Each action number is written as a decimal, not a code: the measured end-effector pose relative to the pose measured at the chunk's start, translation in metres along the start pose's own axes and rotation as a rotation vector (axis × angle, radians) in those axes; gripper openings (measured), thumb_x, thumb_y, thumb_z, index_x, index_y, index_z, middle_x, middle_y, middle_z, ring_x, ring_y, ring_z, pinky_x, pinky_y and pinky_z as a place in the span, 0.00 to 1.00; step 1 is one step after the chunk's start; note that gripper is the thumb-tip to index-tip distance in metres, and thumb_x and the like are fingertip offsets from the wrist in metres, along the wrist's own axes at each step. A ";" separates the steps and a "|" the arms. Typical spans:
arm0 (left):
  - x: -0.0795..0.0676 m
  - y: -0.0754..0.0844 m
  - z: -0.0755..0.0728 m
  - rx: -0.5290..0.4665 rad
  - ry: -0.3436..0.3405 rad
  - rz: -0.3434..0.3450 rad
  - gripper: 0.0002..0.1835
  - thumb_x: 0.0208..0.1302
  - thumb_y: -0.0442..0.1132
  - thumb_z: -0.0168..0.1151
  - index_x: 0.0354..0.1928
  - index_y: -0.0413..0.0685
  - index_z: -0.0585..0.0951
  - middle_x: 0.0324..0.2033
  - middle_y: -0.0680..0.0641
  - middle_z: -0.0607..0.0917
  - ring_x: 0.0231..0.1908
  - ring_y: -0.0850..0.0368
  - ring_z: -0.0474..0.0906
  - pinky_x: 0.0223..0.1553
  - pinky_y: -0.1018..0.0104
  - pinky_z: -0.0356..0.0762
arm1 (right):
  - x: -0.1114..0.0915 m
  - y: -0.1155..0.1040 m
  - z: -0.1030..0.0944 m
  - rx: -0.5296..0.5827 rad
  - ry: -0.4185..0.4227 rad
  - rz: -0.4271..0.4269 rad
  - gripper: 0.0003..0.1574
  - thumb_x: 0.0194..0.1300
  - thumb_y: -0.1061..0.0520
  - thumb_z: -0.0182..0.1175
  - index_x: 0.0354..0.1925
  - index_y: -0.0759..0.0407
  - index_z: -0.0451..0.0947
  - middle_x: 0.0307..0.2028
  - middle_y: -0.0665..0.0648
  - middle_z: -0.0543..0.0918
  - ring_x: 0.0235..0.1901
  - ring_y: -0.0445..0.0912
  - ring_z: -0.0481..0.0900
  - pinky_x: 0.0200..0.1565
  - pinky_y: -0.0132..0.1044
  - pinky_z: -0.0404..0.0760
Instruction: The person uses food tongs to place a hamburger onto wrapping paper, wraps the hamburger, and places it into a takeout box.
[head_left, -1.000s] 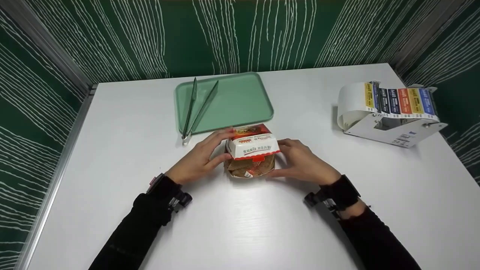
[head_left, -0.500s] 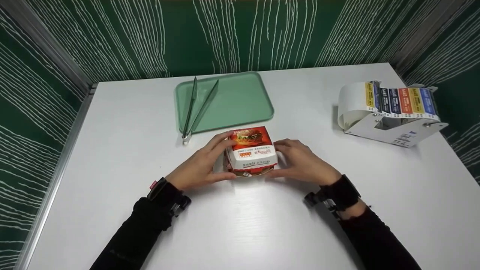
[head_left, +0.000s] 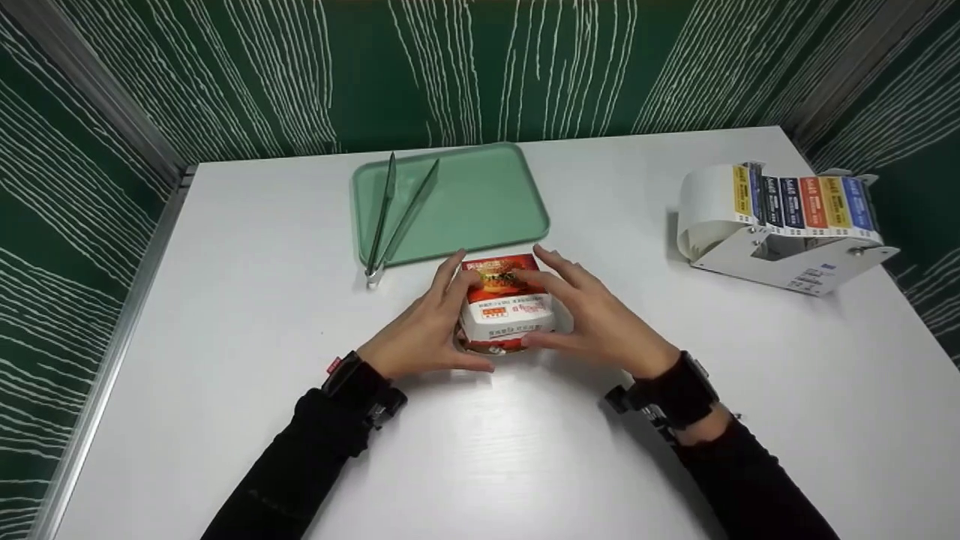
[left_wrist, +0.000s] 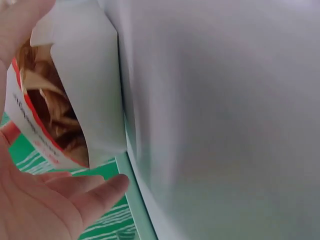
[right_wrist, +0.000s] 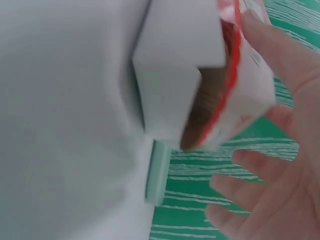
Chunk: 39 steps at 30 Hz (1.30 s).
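Note:
A red and white burger box (head_left: 510,309) with a burger picture on its lid sits on the white table between both hands. The lid is down over the base, but side gaps show brown wrapping paper (left_wrist: 55,112) inside. My left hand (head_left: 421,334) is spread at the box's left side, a finger resting on the lid and the thumb held off in front. On the other side, my right hand (head_left: 611,322) touches the lid with its thumb at the front and a finger on top. Its other fingers (right_wrist: 240,192) stand apart from the box in the right wrist view.
Behind the box lies a green tray (head_left: 487,195). Metal tongs (head_left: 382,225) lie across its left part, their hinged end over the front rim. A white dispenser (head_left: 780,240) with several coloured label rolls stands at the right.
The lid has come down over the wrapped contents at the front. Afterwards my right hand has moved from the box's side onto the lid, and the left has shifted slightly right.

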<state>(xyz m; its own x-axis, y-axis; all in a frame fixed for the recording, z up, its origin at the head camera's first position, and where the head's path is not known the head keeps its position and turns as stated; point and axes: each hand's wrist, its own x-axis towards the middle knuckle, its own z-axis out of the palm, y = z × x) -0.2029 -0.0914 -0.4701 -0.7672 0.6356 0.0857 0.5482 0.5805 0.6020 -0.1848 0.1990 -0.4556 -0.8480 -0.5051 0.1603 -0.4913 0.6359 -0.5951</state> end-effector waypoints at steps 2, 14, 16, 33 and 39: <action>0.002 0.001 0.002 -0.005 0.003 0.005 0.56 0.52 0.60 0.86 0.73 0.53 0.59 0.84 0.33 0.47 0.75 0.33 0.69 0.73 0.43 0.74 | 0.001 -0.002 0.004 -0.001 -0.003 -0.021 0.48 0.64 0.43 0.79 0.77 0.40 0.72 0.84 0.58 0.60 0.81 0.63 0.62 0.76 0.66 0.67; 0.005 0.004 0.004 0.024 0.061 0.014 0.51 0.57 0.57 0.83 0.72 0.53 0.60 0.79 0.33 0.56 0.71 0.34 0.73 0.71 0.42 0.76 | 0.003 -0.005 0.003 0.022 0.008 -0.060 0.39 0.70 0.45 0.74 0.75 0.43 0.75 0.82 0.57 0.66 0.80 0.60 0.66 0.77 0.63 0.68; 0.005 0.005 0.004 0.033 0.064 0.010 0.51 0.57 0.58 0.83 0.73 0.53 0.60 0.79 0.33 0.57 0.71 0.35 0.73 0.71 0.42 0.77 | 0.003 -0.006 0.003 0.023 0.010 -0.068 0.39 0.70 0.46 0.74 0.75 0.44 0.75 0.82 0.57 0.66 0.80 0.60 0.66 0.78 0.63 0.67; 0.005 0.002 0.007 0.056 0.104 0.052 0.49 0.61 0.62 0.78 0.76 0.56 0.62 0.73 0.40 0.62 0.63 0.45 0.78 0.65 0.52 0.82 | 0.006 -0.002 0.017 -0.060 0.108 -0.174 0.42 0.59 0.48 0.83 0.68 0.50 0.78 0.77 0.59 0.71 0.76 0.59 0.72 0.76 0.58 0.71; 0.005 0.001 0.006 0.018 0.052 -0.002 0.56 0.53 0.62 0.84 0.78 0.60 0.60 0.77 0.41 0.58 0.68 0.42 0.75 0.70 0.48 0.78 | 0.007 0.002 0.020 -0.063 0.126 -0.200 0.41 0.60 0.49 0.82 0.67 0.52 0.78 0.77 0.60 0.72 0.76 0.58 0.73 0.75 0.56 0.73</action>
<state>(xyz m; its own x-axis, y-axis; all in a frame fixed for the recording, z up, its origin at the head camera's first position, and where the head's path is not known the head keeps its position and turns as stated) -0.2042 -0.0846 -0.4733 -0.7846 0.6070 0.1262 0.5521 0.5913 0.5879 -0.1881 0.1852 -0.4711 -0.7485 -0.5508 0.3693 -0.6603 0.5676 -0.4918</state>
